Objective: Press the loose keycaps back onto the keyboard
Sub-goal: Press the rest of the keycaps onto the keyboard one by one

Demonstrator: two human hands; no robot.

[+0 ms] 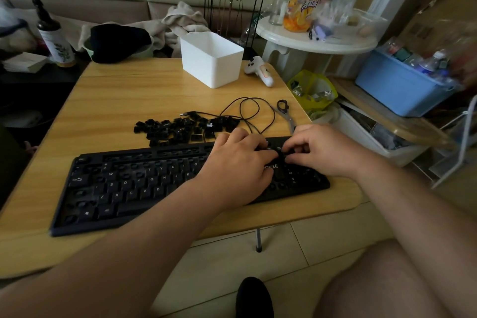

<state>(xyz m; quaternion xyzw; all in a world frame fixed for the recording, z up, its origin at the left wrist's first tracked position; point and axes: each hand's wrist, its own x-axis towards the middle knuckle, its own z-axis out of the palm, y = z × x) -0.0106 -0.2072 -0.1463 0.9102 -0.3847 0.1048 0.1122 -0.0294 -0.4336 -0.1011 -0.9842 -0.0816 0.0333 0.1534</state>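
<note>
Seating one keycap (280,154) at the keyboard's (129,183) three o'clock end — both hands, left (240,162) and right (320,150), pinch it; next, press straight down

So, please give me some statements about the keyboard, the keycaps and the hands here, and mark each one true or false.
1. The pile of loose black keycaps lies on the wooden table behind the black keyboard. True.
2. Both hands work at the keyboard's left end. False: the left hand and the right hand are at its right part.
3. The white plastic box stands on the keyboard. False: it stands on the table, far behind.
4. The metal scissors lie near the black cable. True.
</note>
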